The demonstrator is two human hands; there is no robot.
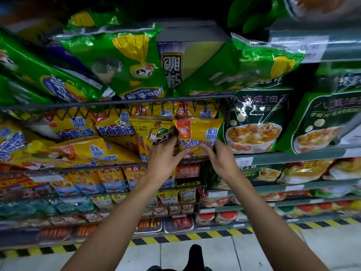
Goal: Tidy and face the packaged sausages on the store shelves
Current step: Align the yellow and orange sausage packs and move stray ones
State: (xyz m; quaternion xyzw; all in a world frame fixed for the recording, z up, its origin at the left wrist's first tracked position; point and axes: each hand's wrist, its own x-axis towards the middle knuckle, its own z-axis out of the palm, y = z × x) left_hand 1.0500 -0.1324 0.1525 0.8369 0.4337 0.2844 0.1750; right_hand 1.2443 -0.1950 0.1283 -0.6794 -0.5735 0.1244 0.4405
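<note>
I see an upright yellow plastic sausage pack with an orange corner label and blue badge [197,133] at the right end of its wire shelf row, front facing out. Just left, a second yellow pack [150,132] stands beside it, touching. More yellow sausage packs [84,149] lie tilted, piled further left.

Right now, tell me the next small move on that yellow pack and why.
Probably push the yellow sausage pack back and square it upright in the wire basket. Both the left hand and right hand grip its lower edge, and it sits forward of the tilted packs beside it.
</note>
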